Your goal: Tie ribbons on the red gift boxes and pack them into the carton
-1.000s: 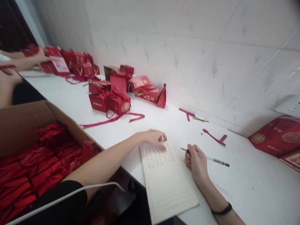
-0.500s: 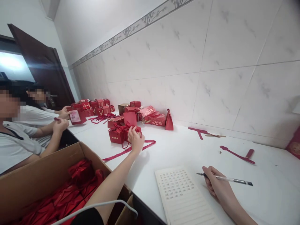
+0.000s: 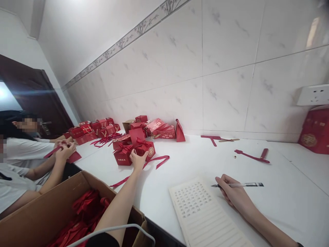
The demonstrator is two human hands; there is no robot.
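Observation:
My left hand (image 3: 139, 160) reaches over the table, with thumb and fingers spread around a red gift box (image 3: 151, 152) that has a red bow and a round gold emblem. Touching its left side stands another red bow-tied box (image 3: 123, 160). A loose red ribbon (image 3: 161, 158) lies by the hand. At the right, my right hand (image 3: 232, 192) is closed on a clear pen with a black cap end (image 3: 249, 185), its tip pointing left. Below the pen tip lies a lined notebook (image 3: 210, 223), its upper rows filled with handwriting.
A cardboard box (image 3: 84, 178) of red bow-tied boxes stands at lower left, with a white cable (image 3: 113, 227) in front. Red boxes (image 3: 164, 131) line the wall. Flat red strips (image 3: 253, 157) lie at right. Two co-workers sit at left; a hand (image 3: 65, 151) holds red card.
My left hand has come down onto the red gift box and grasps it. The view has turned right. My right hand still holds the pen over the table.

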